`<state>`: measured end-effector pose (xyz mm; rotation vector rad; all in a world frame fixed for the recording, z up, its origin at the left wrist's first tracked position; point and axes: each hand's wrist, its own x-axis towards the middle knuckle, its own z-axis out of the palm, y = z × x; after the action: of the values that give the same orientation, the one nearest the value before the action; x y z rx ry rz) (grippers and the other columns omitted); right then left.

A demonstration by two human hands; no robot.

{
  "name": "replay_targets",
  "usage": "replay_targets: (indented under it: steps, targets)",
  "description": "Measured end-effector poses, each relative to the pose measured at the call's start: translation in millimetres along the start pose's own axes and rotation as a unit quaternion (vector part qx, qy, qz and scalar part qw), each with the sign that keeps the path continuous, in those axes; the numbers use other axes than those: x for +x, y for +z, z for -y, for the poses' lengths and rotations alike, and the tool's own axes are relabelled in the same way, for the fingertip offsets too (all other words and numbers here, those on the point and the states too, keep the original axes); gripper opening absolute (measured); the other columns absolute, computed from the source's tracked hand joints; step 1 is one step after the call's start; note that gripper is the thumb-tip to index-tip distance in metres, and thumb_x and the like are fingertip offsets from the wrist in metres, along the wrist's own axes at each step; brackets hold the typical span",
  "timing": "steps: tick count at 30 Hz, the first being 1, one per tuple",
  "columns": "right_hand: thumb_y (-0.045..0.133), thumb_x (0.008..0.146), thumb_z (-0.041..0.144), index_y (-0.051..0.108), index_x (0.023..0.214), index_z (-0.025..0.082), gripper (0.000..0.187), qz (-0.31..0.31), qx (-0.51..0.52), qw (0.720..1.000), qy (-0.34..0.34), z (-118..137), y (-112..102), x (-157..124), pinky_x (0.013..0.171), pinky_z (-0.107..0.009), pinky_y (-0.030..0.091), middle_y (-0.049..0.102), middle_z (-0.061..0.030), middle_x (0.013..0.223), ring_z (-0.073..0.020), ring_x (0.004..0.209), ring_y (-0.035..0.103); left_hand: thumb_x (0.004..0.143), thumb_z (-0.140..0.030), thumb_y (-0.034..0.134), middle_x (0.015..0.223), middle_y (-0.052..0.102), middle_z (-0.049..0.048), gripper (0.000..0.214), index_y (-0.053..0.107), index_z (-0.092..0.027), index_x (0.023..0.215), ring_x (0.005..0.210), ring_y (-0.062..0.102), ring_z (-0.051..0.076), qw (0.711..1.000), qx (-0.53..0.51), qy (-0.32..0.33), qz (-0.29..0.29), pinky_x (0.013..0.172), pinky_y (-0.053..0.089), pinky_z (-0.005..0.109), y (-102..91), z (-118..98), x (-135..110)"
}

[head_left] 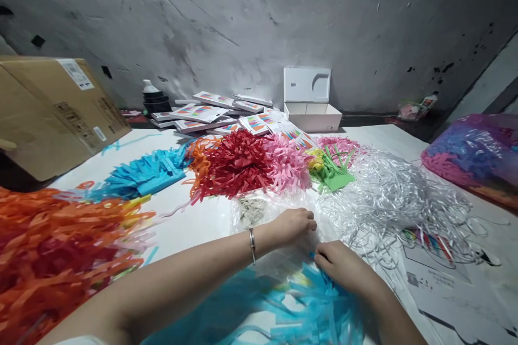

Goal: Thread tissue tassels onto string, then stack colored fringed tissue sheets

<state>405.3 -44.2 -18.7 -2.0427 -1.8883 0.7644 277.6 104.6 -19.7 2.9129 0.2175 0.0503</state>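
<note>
My right hand (338, 261) is closed on the gathered top of a blue tissue-paper tassel (324, 296), whose cut strips hang and spread toward me. Just beyond and to the left, my left hand (294, 225) has its fingers curled over a pile of clear plastic bags (279, 264); what they pinch, if anything, is hidden. A metal bangle (252, 245) circles the left wrist. Behind the hands lie fringed paper tassels: red (240, 164), pink (285, 161), green (334, 172) and blue (149, 172). White string (384, 194) is heaped to the right.
Orange and red paper strips (60, 259) cover the table's left side. A cardboard box (56, 113) stands behind them. Flat printed boxes (202, 113) and an open white box (313, 116) are near the wall. A bag of coloured paper (477, 156) sits far right, above printed sheets (453, 291).
</note>
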Motion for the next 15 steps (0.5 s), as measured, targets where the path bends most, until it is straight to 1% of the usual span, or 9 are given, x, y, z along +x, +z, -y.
replay_targets:
  steps: [4,7,10,13,15]
  targets:
    - [0.047,0.092,0.018,0.062,0.069,0.017,0.028,-0.001,-0.002,1.000,0.000,-0.5,0.3,-0.2,0.059,-0.027,0.026,0.065,-0.0039,0.071,-0.0165,0.067,0.056,0.093,-0.013,0.059,0.096,0.070,0.0085,0.012,0.070,-0.019,0.091,0.088,0.064,0.023,1.000,-0.021,0.013,0.002,0.076,0.049,0.031,0.0,-0.4,-3.5]
    - [0.047,0.093,0.019,0.062,0.069,0.017,0.028,0.001,0.001,1.000,-0.003,-0.3,0.9,-0.6,0.059,-0.026,0.026,0.065,-0.0032,0.070,-0.0162,0.067,0.057,0.091,-0.010,0.058,0.095,0.069,0.0098,0.013,0.068,-0.017,0.087,0.087,0.064,0.024,0.998,-0.061,-0.007,-0.007,0.077,0.050,0.032,3.2,-0.1,-3.2]
    - [0.047,0.093,0.019,0.059,0.067,0.018,0.029,-0.003,0.005,1.000,-0.013,-1.0,2.2,-1.1,0.058,-0.026,0.025,0.063,-0.0021,0.068,-0.0160,0.066,0.057,0.084,-0.004,0.061,0.092,0.069,0.0098,0.014,0.068,-0.016,0.082,0.089,0.064,0.024,0.990,-0.130,-0.040,-0.033,0.081,0.049,0.032,4.5,-1.9,-3.2]
    - [0.048,0.093,0.021,0.054,0.064,0.019,0.030,-0.015,0.016,0.999,-0.033,-0.8,0.5,-1.6,0.058,-0.026,0.026,0.059,-0.0001,0.065,-0.0153,0.064,0.056,0.082,-0.002,0.059,0.093,0.071,0.0087,0.019,0.071,-0.015,0.089,0.088,0.063,0.021,0.965,-0.236,-0.080,-0.081,0.082,0.049,0.031,-0.2,-5.7,-10.7]
    - [0.047,0.094,0.023,0.052,0.065,0.020,0.030,-0.033,0.032,0.998,-0.052,2.1,-3.6,-2.9,0.058,-0.026,0.029,0.058,0.0012,0.064,-0.0150,0.063,0.056,0.085,-0.007,0.057,0.089,0.071,0.0074,0.019,0.071,-0.014,0.096,0.078,0.063,0.017,0.932,-0.324,-0.112,-0.114,0.073,0.051,0.028,-6.1,-9.1,-23.5]
